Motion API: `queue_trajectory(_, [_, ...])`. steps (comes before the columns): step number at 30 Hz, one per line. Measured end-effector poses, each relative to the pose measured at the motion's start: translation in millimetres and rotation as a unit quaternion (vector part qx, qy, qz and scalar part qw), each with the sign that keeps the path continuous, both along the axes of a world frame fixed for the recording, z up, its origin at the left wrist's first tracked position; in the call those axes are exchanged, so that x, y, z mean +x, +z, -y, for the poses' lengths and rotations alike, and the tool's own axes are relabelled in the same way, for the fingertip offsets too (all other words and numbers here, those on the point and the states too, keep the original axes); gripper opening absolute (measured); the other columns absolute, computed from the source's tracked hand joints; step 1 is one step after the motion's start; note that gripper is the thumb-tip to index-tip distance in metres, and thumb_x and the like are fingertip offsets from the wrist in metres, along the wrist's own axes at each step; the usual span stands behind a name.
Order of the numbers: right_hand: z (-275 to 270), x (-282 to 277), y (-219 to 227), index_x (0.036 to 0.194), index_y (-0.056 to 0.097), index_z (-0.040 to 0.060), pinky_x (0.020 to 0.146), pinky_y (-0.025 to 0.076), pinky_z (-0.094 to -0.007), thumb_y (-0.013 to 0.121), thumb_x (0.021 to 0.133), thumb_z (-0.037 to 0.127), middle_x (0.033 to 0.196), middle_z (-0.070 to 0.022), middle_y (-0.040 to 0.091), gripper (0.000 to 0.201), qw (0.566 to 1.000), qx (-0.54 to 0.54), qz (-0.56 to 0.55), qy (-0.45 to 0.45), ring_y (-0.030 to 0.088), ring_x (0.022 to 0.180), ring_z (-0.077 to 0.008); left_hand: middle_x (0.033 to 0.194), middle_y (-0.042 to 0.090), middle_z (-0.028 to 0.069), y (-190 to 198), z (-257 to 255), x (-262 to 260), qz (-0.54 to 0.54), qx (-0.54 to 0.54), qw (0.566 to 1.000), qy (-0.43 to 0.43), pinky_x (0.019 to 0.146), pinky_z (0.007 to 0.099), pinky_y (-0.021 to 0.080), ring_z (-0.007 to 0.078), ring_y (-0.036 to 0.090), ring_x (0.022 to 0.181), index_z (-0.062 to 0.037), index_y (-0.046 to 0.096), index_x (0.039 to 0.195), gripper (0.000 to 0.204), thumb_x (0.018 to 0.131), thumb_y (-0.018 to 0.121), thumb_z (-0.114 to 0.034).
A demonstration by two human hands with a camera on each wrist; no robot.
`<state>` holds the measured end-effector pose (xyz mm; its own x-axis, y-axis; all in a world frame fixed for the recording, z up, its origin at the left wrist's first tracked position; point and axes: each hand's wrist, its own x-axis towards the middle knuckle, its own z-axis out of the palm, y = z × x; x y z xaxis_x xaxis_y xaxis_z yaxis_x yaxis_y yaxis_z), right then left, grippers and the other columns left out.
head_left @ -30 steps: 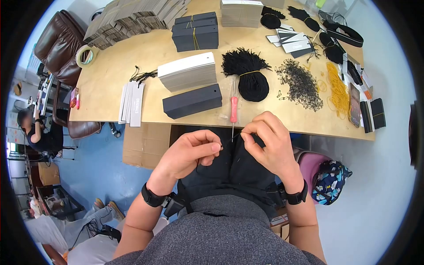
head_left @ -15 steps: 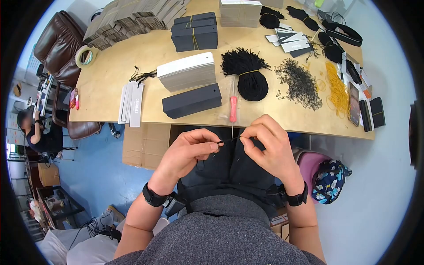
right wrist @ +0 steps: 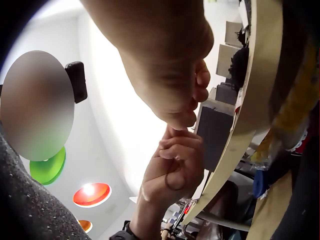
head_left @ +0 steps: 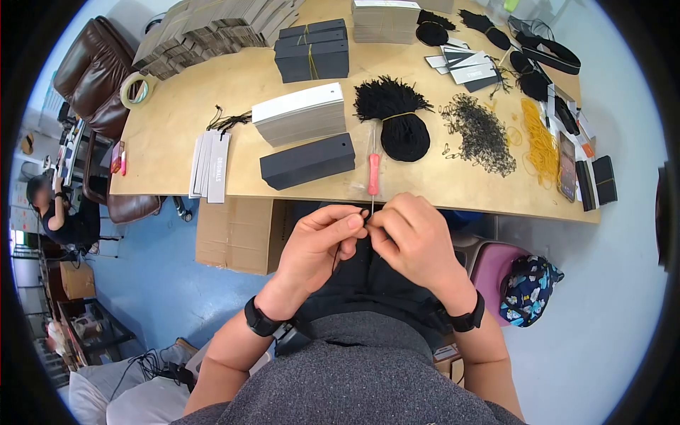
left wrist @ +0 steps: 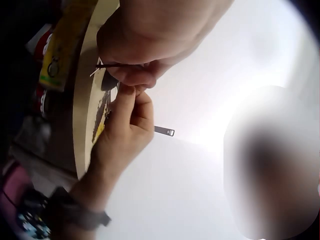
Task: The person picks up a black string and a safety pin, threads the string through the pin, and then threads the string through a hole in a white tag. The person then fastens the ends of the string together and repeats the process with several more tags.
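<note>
My left hand (head_left: 320, 237) pinches a thin black cord (left wrist: 114, 65) between thumb and forefinger, just off the table's front edge. Fingertips of my right hand (head_left: 414, 237) meet it there and pinch at the same spot, so the part between them is mostly hidden. A thin loop of the cord (right wrist: 169, 184) hangs across the left palm in the right wrist view. Just beyond the hands lies a red-handled tool (head_left: 373, 175), its thin metal shaft pointing towards them over the edge. Behind it is a banded bundle of black cords (head_left: 406, 138).
Stacks of white tags (head_left: 301, 117) and black tags (head_left: 308, 163) stand on the table (head_left: 163, 166). To the right are loose small black clips (head_left: 482, 138), yellow rubber bands (head_left: 540, 152) and a phone (head_left: 567, 166). Several corded tags (head_left: 210, 166) lie at left.
The hands were apart with the cord stretched between them; now their fingertips have come together. The right hand has moved left, the left hand slightly right.
</note>
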<state>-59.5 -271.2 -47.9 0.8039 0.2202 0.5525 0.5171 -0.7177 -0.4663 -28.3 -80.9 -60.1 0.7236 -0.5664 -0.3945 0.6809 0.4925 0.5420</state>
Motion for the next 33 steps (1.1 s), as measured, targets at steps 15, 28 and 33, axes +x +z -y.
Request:
queue_trajectory(15, [10.1,-7.4,24.4,0.1,0.064,0.0033,0.066,0.05,-0.0323,0.069,0.09,0.01,0.089,-0.0079,0.057,0.013,0.944,0.183,-0.273,0.033,0.062,0.075,-0.0202,0.088,0.065,0.0042,11.1,-0.6,5.9,0.403,0.289,0.868,-0.03,0.068,0.0237,0.049,0.0098,0.061,0.078,0.0001,0.073,0.094,0.009,0.085,0.073,0.001])
queue_trajectory(28, [10.2,1.9,24.1,0.098,0.067,0.0064,0.067,0.051,-0.0365,0.073,0.08,0.005,0.09,-0.0077,0.057,0.019,0.99,0.092,-0.09,0.055,0.061,0.079,-0.0263,0.089,0.071,0.0059,13.7,-10.2,14.6,0.188,0.15,0.965,-0.102,0.072,0.0244,0.051,0.0099,0.064,0.079,0.0013,0.071,0.1,0.014,0.09,0.072,-0.009])
queue_trajectory(33, [7.9,3.4,32.7,0.097,0.067,0.0072,0.067,0.05,-0.0355,0.075,0.076,0.005,0.089,-0.0059,0.057,0.022,0.995,0.042,-0.061,0.073,0.06,0.079,-0.024,0.088,0.071,0.0056,15.7,-12.2,15.1,0.185,0.17,0.962,-0.107,0.07,0.0231,0.051,0.0088,0.063,0.077,0.0013,0.072,0.099,0.014,0.089,0.073,-0.008])
